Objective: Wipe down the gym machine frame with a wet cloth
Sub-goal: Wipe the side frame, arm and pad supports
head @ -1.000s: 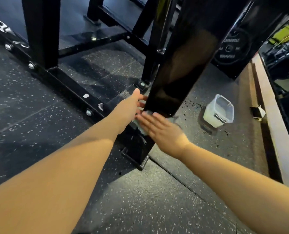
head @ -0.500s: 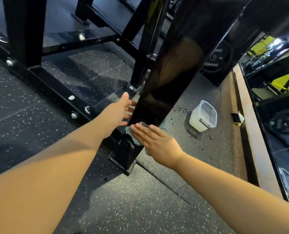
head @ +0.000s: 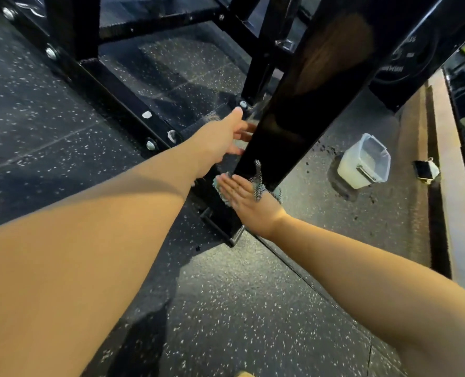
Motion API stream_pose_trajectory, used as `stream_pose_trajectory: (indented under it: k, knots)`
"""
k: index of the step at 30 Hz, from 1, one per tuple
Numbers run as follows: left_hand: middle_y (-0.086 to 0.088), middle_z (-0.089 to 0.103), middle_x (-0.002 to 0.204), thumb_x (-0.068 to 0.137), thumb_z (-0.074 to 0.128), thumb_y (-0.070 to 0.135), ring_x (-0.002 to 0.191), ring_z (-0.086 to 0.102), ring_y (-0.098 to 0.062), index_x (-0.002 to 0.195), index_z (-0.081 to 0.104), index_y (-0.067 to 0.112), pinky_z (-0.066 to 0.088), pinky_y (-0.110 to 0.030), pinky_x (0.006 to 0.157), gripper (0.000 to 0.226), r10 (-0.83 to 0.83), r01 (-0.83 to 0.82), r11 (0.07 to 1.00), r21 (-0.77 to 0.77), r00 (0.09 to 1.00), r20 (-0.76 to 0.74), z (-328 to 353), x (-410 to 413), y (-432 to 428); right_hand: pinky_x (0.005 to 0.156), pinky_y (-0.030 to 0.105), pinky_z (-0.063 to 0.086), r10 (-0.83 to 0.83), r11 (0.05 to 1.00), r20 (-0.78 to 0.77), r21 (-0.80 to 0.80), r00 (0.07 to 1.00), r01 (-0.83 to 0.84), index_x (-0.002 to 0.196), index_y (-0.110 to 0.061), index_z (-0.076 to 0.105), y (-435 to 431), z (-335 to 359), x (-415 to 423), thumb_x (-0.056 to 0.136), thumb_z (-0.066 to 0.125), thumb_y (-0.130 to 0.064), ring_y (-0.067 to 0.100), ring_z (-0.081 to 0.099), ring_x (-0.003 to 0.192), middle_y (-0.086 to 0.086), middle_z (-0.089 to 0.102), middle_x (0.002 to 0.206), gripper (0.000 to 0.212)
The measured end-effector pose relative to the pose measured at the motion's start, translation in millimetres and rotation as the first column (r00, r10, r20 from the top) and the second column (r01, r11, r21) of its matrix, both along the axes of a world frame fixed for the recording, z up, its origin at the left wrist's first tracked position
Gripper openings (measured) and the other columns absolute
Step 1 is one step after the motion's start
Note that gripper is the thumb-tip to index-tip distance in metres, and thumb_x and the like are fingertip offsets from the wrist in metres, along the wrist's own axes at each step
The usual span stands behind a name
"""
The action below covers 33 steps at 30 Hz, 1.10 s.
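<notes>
right hand (head: 249,202) flat, fingers straight, pressing teal cloth (head: 258,186) against lower end of black frame post (head: 307,104) | left hand (head: 223,140) at its 11 o'clock, fingers extended, touching post's far side | translucent tub (head: 364,164) on speckled floor (head: 239,308), 2 o'clock

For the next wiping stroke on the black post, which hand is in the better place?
Right, probably. The right hand presses the cloth flat against the low end of the black post, so it could simply slide along. The left hand only touches the post's other side and has no cloth.
</notes>
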<state>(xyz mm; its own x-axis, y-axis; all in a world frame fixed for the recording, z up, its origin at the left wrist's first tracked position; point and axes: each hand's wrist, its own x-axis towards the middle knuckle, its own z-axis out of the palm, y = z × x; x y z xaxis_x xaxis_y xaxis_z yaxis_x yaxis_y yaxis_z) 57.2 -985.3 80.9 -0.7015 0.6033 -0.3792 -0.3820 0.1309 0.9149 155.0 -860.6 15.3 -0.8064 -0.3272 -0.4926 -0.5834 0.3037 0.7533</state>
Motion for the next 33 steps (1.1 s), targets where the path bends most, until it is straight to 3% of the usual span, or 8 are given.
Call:
stream_pose_trajectory:
  k: [6,9,14,19,24,27,31,33]
  knots:
    - [0.006,0.065,0.097,0.101,0.031,0.039,0.101,0.060,-0.016,0.088,0.064,0.029,0.038,-0.042,0.107,0.037,0.041,-0.041,0.995,0.088,0.999,-0.005,-14.6,5.0,-1.1,0.116,0.038,-0.003,0.013,0.916,-0.350,-0.372,0.936,-0.152,0.140,-0.002,0.034,24.0,42.5,1.9,0.086,0.021,-0.011,0.020,0.025,0.139,0.012,0.039,0.147,0.057]
    - [0.011,0.065,0.093,0.101,0.032,0.034,0.104,0.059,-0.017,0.083,0.064,0.033,0.037,-0.042,0.107,0.037,0.056,-0.051,0.994,0.093,0.997,-0.052,-16.7,4.3,-1.0,0.117,0.037,-0.004,-0.016,0.921,-0.421,-0.359,0.907,-0.150,0.144,-0.002,0.029,30.7,47.5,14.0,0.089,0.015,-0.007,0.018,0.015,0.140,0.011,0.022,0.152,0.057]
    - [0.006,0.065,0.107,0.102,0.027,0.034,0.091,0.062,-0.010,0.104,0.064,0.022,0.034,-0.036,0.107,0.038,0.030,-0.027,0.996,0.083,0.999,-0.038,-25.8,1.2,2.0,0.111,0.046,-0.024,0.000,0.988,-0.164,-0.155,0.986,-0.026,0.149,-0.005,0.004,23.6,-38.6,25.4,0.080,-0.019,0.003,0.025,-0.011,0.139,0.014,-0.012,0.150,0.073]
    - [0.014,0.059,0.106,0.103,0.027,0.033,0.093,0.060,-0.007,0.112,0.059,0.024,0.039,-0.033,0.102,0.035,0.051,-0.045,0.994,0.103,0.997,-0.056,-31.8,5.1,2.5,0.082,0.042,-0.048,-0.099,0.991,0.052,-0.088,0.994,0.103,0.149,0.001,-0.007,15.3,-60.1,24.9,0.079,-0.005,-0.001,0.024,-0.023,0.138,0.015,-0.028,0.144,0.069]
    - [0.009,0.064,0.100,0.102,0.028,0.034,0.083,0.063,-0.006,0.107,0.063,0.020,0.049,-0.025,0.084,0.038,0.081,-0.075,0.990,0.118,0.995,-0.050,-30.3,3.6,1.8,0.115,0.032,-0.017,-0.198,0.784,-0.436,-0.608,0.878,-0.125,0.145,-0.006,0.030,30.4,1.7,21.5,0.083,0.022,-0.005,0.014,-0.009,0.143,0.001,0.015,0.150,0.063]
    - [0.007,0.065,0.102,0.102,0.028,0.034,0.083,0.064,-0.008,0.111,0.064,0.017,0.050,-0.024,0.082,0.041,0.102,-0.097,0.989,0.116,0.994,-0.036,-28.8,4.8,2.8,0.114,0.037,-0.020,-0.196,0.870,-0.493,-0.486,0.848,-0.081,0.148,-0.007,0.018,29.6,-3.3,23.5,0.083,0.022,-0.008,0.017,-0.019,0.142,0.004,0.002,0.153,0.065]
    - [0.009,0.060,0.116,0.102,0.028,0.036,0.103,0.060,-0.012,0.119,0.058,0.019,0.042,-0.035,0.101,0.039,0.082,-0.078,0.994,0.080,0.996,-0.037,-29.6,10.0,3.8,0.093,0.047,-0.043,-0.104,0.970,-0.123,-0.233,0.987,0.073,0.148,0.002,-0.005,20.1,-69.3,31.5,0.081,0.022,0.002,0.031,-0.028,0.132,0.021,-0.025,0.145,0.072]
    - [0.012,0.060,0.107,0.102,0.029,0.033,0.097,0.060,-0.008,0.110,0.057,0.024,0.040,-0.035,0.102,0.031,0.085,-0.081,0.992,0.101,0.996,-0.038,-28.6,11.5,4.6,0.100,0.049,-0.036,-0.064,0.985,-0.050,-0.161,0.997,0.055,0.149,0.003,0.000,24.4,-86.1,27.5,0.083,0.008,0.000,0.028,-0.026,0.132,0.018,-0.017,0.151,0.067]
